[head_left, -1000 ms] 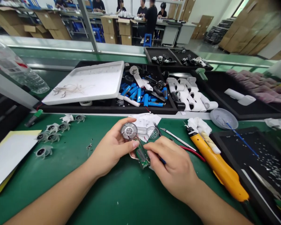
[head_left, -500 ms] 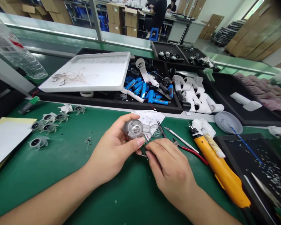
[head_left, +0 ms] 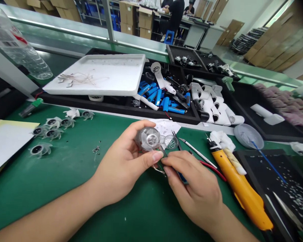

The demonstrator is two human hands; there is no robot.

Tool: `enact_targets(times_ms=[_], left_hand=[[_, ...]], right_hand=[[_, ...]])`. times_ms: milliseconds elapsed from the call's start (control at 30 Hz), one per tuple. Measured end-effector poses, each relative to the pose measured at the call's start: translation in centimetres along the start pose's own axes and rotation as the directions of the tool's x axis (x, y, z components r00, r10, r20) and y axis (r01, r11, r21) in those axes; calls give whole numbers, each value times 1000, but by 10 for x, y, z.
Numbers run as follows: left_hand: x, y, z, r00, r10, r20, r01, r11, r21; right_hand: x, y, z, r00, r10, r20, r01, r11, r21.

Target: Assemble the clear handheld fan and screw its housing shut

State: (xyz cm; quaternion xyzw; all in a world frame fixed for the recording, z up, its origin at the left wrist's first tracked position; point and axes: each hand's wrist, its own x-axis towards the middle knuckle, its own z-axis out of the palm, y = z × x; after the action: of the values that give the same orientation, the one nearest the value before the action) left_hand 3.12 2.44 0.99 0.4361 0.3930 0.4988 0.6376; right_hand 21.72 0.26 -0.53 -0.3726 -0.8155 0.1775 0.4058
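from the head view, a black tray (head_left: 116, 103) sits at 12 o'clock on the far side of the green mat (head_left: 65, 191). it holds loose blue cylindrical cells (head_left: 166, 104), dark parts and white plastic pieces, and a white foam tray (head_left: 116, 72) with thin wires on it rests across its left side. white plastic housings (head_left: 214, 109) lie in a group at 1 o'clock. at 3 o'clock, a black tray with a raised rim (head_left: 267, 168) is scattered with small pale flecks. a grey round dish (head_left: 247, 136) lies just above it, and a yellow electric screwdriver (head_left: 242, 198) lies on the mat at 4 o'clock.

a clear round fan housing (head_left: 148, 138) sits at the centre of the view, with a small green circuit board (head_left: 161, 164) just below it, partly hidden by the fingers.

the left hand (head_left: 123, 164) is curled around the housing, its thumb across the front. the right hand (head_left: 194, 188) is half closed, its fingertips (head_left: 168, 164) at the board, but i cannot tell what it has hold of.
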Motion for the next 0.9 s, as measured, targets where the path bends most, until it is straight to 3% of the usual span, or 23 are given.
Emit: enact_targets(times_ms=[367,533,667,900], left_hand=[[-8,3,6,1000,1,-31,-3,997,-73],[-7,4,6,1000,-22,14,24,989,-145],[-5,5,3,998,-38,43,44,987,-153],[-8,9,3,991,-101,85,115,976,-183]], right_hand=[[0,-5,0,997,-2,79,-1,999,38],[-1,-3,-2,994,2,110,-14,994,107],[-2,-2,-4,997,10,72,-23,983,182],[-2,-4,-7,990,-34,137,17,992,123]])
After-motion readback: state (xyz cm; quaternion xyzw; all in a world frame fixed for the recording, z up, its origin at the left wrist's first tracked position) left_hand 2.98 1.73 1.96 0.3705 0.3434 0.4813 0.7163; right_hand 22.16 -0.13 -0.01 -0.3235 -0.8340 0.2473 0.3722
